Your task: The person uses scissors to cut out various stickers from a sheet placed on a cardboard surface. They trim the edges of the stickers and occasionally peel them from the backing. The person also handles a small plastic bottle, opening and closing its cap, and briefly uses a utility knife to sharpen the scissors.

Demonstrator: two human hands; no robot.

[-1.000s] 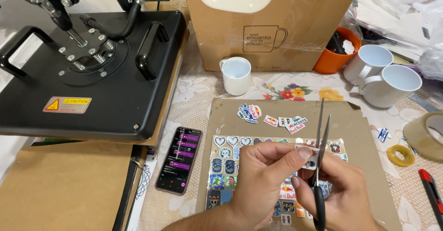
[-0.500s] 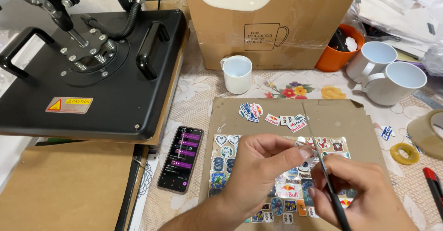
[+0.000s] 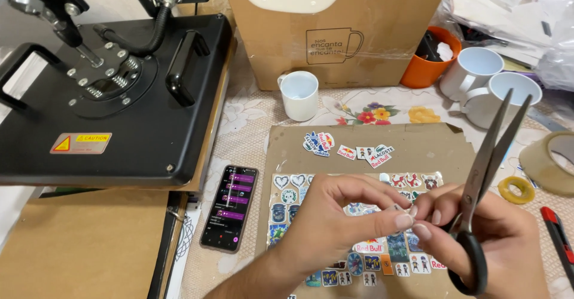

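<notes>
Scissors (image 3: 485, 173): my right hand (image 3: 490, 239) grips handles, blades slightly apart, long axis near-upright, tips up-right.
Sticker cutout (image 3: 397, 208): pinched by my left hand (image 3: 335, 221) fingertips.

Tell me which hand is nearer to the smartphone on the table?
Left. The left hand is just to the right of the smartphone, apart from it; the right hand, holding scissors, is farther right.

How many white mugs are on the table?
3: one white mug stands before the cardboard box, and two more stand together beside the orange cup. Others may be hidden.
</notes>
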